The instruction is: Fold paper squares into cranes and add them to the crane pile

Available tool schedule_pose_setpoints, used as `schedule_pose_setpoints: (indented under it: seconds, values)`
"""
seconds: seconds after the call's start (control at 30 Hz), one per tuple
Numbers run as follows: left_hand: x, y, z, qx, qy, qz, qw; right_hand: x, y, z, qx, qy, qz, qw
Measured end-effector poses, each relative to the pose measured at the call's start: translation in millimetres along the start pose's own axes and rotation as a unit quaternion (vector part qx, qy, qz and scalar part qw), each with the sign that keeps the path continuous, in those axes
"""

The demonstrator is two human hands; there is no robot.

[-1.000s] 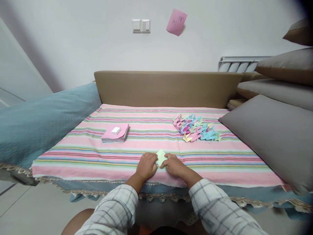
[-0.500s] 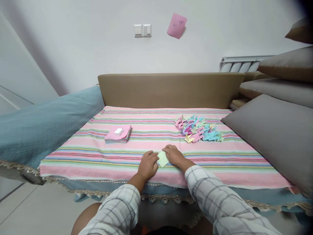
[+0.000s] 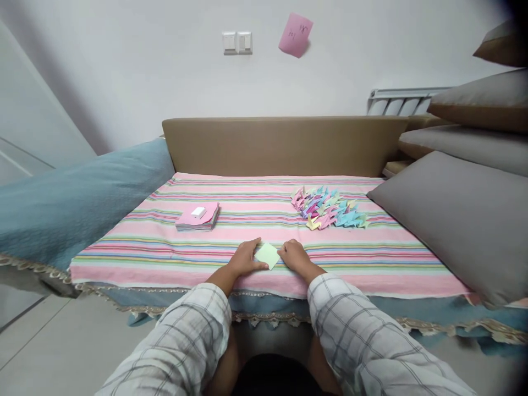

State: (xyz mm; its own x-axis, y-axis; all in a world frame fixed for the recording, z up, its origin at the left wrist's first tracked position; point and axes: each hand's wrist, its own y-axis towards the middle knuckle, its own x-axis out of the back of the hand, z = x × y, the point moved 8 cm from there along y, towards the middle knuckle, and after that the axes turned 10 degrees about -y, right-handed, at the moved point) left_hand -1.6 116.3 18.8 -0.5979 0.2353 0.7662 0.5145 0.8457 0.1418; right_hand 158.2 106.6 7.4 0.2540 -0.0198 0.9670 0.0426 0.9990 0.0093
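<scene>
A small light-green paper square (image 3: 268, 255) lies turned like a diamond on the striped cloth, between my hands. My left hand (image 3: 244, 259) is at its left side, thumb and forefinger spread wide along the paper's edges. Curled fingers of my right hand (image 3: 295, 256) pinch the paper's right corner. Beyond and to the right sits a cluster of folded paper cranes (image 3: 328, 210) in pink, purple, blue, green and yellow. To the left is a stack of coloured paper (image 3: 187, 219) with a small white block (image 3: 198, 212) on top.
The striped cloth (image 3: 247, 192) covers a sofa seat with a brown backrest (image 3: 280, 146). Grey cushions (image 3: 437, 214) pile up at the right, and a blue-covered armrest (image 3: 91, 192) stands at the left. A pink note (image 3: 296, 35) and light switches (image 3: 237, 43) are on the wall.
My left hand has spread its thumb and forefinger and shifted slightly left. More of the green paper shows, now a whole diamond. My right hand has moved to its right corner. The view tilted slightly down.
</scene>
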Motion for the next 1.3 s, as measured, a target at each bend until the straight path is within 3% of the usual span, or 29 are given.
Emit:
schedule_pose_setpoints:
  seconds: [0.17, 0.4, 0.7, 0.93, 1.3]
  values:
    - [4.7, 7.2, 8.5, 0.080, 0.020, -0.023, 0.996, 4.2, 3.0, -8.4, -0.021, 0.009, 0.005, 1.000]
    - [-0.9, 5.3, 11.5, 0.073, 0.025, -0.050, 0.996, -2.8, -6.0, -15.3, -0.050, 0.038, -0.058, 0.996]
    - [4.0, 7.7, 5.3, 0.055, 0.005, -0.048, 0.997, -4.1, -8.1, -16.3, -0.042, 0.077, -0.072, 0.994]
    - [1.2, 11.6, 12.8, 0.076, -0.063, -0.044, 0.994, -1.4, -13.7, 0.5, 0.064, 0.068, -0.076, 0.993]
    - [-1.5, 5.3, 8.0, 0.091, -0.045, -0.088, 0.991, -3.7, -20.2, 7.4, 0.100, 0.018, -0.055, 0.993]
